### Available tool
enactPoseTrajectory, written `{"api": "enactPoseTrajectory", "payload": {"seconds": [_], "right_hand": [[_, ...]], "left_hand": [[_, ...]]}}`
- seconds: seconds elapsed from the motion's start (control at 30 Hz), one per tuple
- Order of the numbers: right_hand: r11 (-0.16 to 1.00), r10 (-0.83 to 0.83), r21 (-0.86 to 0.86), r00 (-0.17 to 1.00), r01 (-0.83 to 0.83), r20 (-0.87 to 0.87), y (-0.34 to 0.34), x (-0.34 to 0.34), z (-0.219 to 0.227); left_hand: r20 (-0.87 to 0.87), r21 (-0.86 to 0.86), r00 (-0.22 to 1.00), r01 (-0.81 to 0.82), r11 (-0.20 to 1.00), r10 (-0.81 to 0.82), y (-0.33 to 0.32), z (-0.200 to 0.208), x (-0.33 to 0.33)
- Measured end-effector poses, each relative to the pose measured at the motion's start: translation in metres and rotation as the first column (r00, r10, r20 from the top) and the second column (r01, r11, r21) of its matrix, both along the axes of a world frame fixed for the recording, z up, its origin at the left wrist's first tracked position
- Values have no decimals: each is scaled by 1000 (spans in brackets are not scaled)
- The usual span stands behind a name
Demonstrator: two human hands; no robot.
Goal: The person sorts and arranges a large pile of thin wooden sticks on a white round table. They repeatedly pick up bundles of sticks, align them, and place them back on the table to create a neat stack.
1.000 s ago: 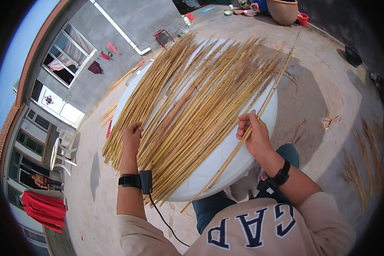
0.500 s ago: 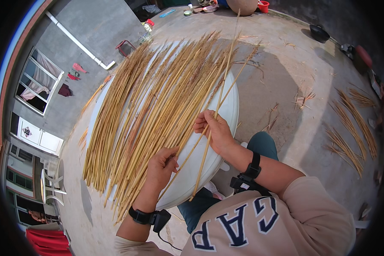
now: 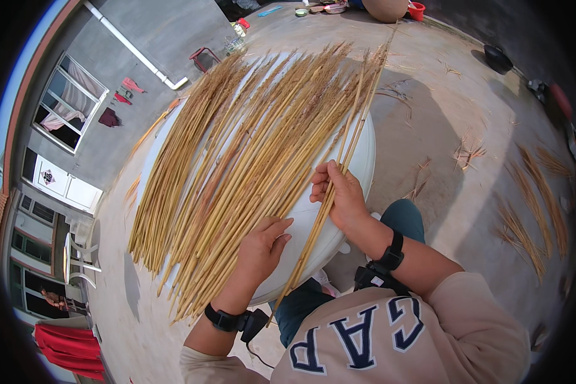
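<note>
A thin bunch of long straw-coloured stalks (image 3: 313,233) is gripped in my right hand (image 3: 344,195). Their feathery heads point away from me, and their cut ends reach down over the near table edge. My left hand (image 3: 261,251) hovers at the lower right side of a wide spread of similar stalks (image 3: 227,192), thumb and fingers apart, nothing visible in it. That spread lies slanted across a round white table (image 3: 363,150), cut ends toward me and tufted heads toward the far side.
More stalks lie in bundles (image 3: 521,237) on the concrete floor at right, near scattered debris (image 3: 468,153). A dark bowl (image 3: 496,59) and a red bucket (image 3: 416,10) stand at the far wall. White plastic chairs (image 3: 80,262) are at left.
The stalks in my right hand crossed each other before; now they run close together, nearly side by side. My left fingers have spread and come away from the stalks.
</note>
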State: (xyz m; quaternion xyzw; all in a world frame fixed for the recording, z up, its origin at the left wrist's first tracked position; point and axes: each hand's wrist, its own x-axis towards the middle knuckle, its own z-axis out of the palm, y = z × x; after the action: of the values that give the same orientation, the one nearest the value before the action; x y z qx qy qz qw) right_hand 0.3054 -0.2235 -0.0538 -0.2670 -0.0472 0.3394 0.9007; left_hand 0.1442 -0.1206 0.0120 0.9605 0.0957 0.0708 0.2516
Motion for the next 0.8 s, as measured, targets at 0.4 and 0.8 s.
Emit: {"api": "enactPoseTrajectory", "payload": {"seconds": [0.4, 0.8], "right_hand": [[1000, 1, 32, 1000, -2, 22, -3, -1, 0], [999, 25, 24, 998, -26, 61, -3, -1, 3]], "left_hand": [[-108, 308, 969, -181, 934, 224, 73, -30, -18], [-64, 390, 968, -201, 899, 244, 98, -51, -19]]}}
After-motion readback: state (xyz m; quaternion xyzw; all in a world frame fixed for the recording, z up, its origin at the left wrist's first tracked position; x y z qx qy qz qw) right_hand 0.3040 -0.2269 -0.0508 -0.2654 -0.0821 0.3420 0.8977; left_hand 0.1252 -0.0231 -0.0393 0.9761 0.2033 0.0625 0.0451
